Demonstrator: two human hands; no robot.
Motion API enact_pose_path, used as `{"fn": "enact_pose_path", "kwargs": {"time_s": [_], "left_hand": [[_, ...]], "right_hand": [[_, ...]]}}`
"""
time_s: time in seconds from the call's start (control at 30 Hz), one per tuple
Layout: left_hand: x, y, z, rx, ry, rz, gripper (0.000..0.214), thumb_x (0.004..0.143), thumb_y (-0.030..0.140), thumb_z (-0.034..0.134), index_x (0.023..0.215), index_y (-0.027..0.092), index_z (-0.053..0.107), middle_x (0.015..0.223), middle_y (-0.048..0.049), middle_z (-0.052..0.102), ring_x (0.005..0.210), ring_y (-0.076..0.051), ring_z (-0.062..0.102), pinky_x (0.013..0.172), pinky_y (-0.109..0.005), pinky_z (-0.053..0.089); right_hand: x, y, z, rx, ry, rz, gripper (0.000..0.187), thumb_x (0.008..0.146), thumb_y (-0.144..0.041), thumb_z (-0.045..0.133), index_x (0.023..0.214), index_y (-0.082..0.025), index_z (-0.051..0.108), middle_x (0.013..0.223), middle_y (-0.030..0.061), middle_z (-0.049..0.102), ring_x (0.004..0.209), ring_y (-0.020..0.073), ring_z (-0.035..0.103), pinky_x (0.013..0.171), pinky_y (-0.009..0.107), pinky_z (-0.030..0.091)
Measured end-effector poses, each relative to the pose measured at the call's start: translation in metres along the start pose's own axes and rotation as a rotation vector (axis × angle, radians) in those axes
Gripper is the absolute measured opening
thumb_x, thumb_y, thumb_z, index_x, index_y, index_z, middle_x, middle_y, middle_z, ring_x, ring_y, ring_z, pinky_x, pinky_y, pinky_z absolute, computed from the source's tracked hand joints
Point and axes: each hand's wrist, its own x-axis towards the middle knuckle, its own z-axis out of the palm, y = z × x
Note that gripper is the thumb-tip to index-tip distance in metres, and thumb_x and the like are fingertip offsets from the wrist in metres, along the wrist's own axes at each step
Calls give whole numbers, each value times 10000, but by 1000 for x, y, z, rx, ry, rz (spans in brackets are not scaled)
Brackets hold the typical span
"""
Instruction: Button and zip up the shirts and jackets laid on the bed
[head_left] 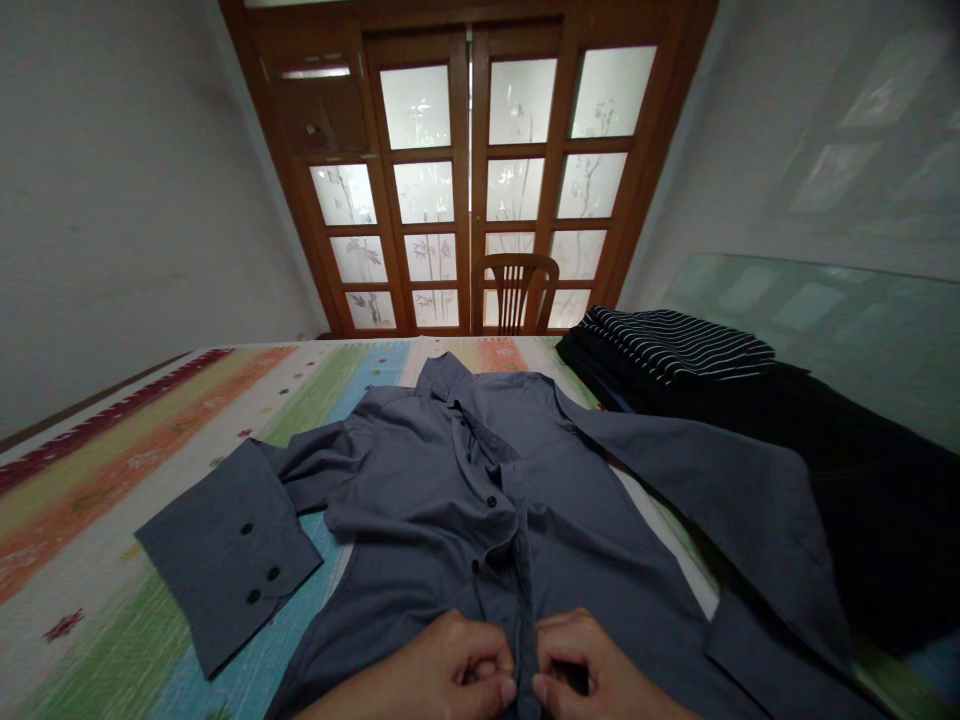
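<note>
A dark grey button-up shirt (420, 480) lies front up on a striped cloth, its collar pointing away from me and its sleeves out to both sides. Along the upper front the placket gapes, and dark buttons show there. At the lower placket, my left hand (469, 665) pinches the fabric with curled fingers. Just across from it, my right hand (592, 665) is also closed, pinching the placket's other side. Any button between the fingertips is hidden. The left-lying cuff (232, 560) is spread flat with dark buttons facing up.
A multicoloured striped cloth (97, 560) covers the surface. To the right sits a pile of dark clothes (847, 450) topped by a black-and-white striped garment (675, 345). Beyond the far edge stand a wooden chair (517, 280) and wood-framed glass doors (469, 180). Walls flank both sides.
</note>
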Motion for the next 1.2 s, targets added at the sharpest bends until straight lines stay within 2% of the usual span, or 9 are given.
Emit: {"fn": "enact_pose_path", "kwargs": {"time_s": [0.17, 0.3, 0.63, 0.77, 0.87, 1.0, 1.13, 1.2], "left_hand": [[-1, 2, 2, 59, 53, 29, 103, 691, 183, 437, 591, 179, 413, 522, 57, 358, 517, -87, 344, 489, -185, 242], [-1, 0, 2, 20, 41, 38, 107, 691, 190, 449, 587, 177, 431, 501, 63, 335, 493, -81, 317, 467, -185, 230], [1, -1, 0, -230, -17, -8, 123, 647, 246, 455, 555, 179, 408, 425, 80, 283, 396, -59, 232, 374, -187, 160], [-2, 1, 0, -406, -44, -72, 201, 615, 359, 488, 553, 184, 411, 388, 91, 276, 357, -54, 223, 352, -188, 152], [-1, -1, -1, -499, -9, -64, 307, 591, 457, 540, 554, 181, 411, 390, 98, 284, 337, -43, 229, 347, -185, 151], [5, -8, -3, -685, 75, -34, 399, 566, 540, 571, 578, 177, 406, 393, 106, 291, 324, -32, 198, 349, -190, 133], [12, -19, -3, -717, 210, -1, 434, 572, 565, 577, 578, 172, 392, 425, 94, 303, 377, -39, 215, 390, -187, 148], [15, -24, -4, -720, 273, 20, 450, 560, 568, 590, 576, 167, 388, 471, 80, 326, 428, -47, 252, 428, -183, 187]], "right_hand": [[-2, -2, 0, -49, 30, -38, 226, 652, -326, 370, 493, -194, 278, 471, -42, 306, 459, 82, 334, 459, 204, 278], [-2, -3, -1, -80, 32, -92, 213, 654, -301, 352, 494, -195, 262, 461, -47, 291, 439, 79, 318, 447, 210, 257], [4, -4, 0, -175, 22, -55, 154, 578, -162, 369, 477, -189, 255, 464, -52, 302, 454, 77, 334, 459, 208, 248], [8, 0, -8, -221, 145, -13, 194, 603, -178, 345, 470, -190, 204, 454, -51, 261, 456, 78, 304, 448, 208, 228], [12, 5, -13, -230, 186, 22, 232, 648, -217, 346, 480, -194, 189, 456, -54, 234, 451, 75, 275, 424, 200, 205], [13, 4, -13, -248, 180, -26, 279, 723, -264, 336, 483, -196, 209, 449, -55, 259, 433, 71, 284, 419, 203, 206], [6, -4, -9, -394, 164, -157, 332, 791, -270, 318, 480, -188, 234, 447, -49, 312, 424, 66, 308, 431, 213, 209], [1, -5, -3, -494, 96, -272, 375, 819, -289, 318, 463, -180, 275, 431, -44, 346, 408, 65, 297, 411, 220, 183]]}}
